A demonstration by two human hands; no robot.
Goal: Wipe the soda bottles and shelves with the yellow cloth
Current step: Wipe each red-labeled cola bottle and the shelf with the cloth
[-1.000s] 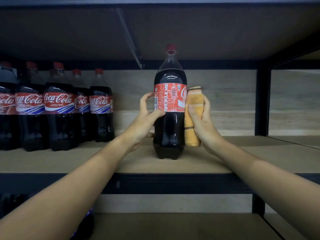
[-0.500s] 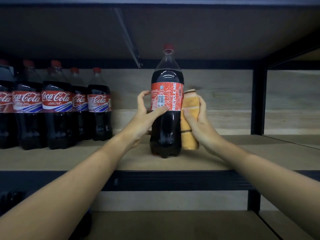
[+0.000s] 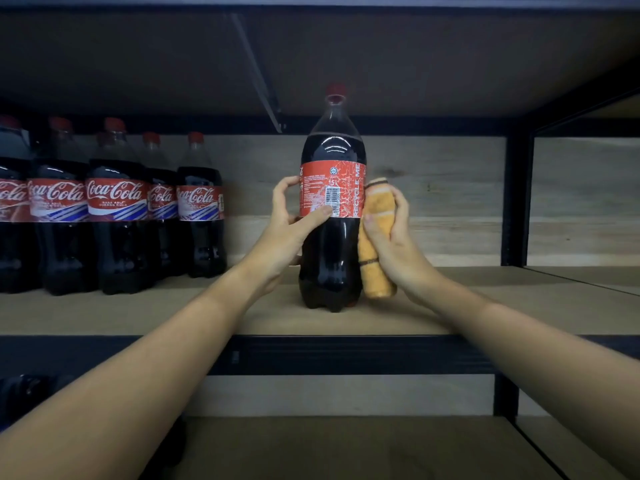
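A large cola bottle [image 3: 331, 244] with a red label and red cap stands upright near the front of the wooden shelf [image 3: 485, 306]. My left hand [image 3: 289, 233] grips it from the left, thumb across the label's barcode. My right hand [image 3: 398, 244] holds the folded yellow cloth [image 3: 377, 216] and presses it against the bottle's right side. The cloth runs from the label down almost to the shelf.
Several more cola bottles [image 3: 114, 209] stand in rows at the left of the same shelf. A black upright post [image 3: 516, 202] bounds the bay on the right. The upper shelf's underside [image 3: 346, 57] sits just above the bottle cap. A lower shelf [image 3: 346, 448] lies beneath.
The bottle has turned in my left hand: the barcode now faces me where "RECYCLE ME" did. The cloth stays on the bottle's right side.
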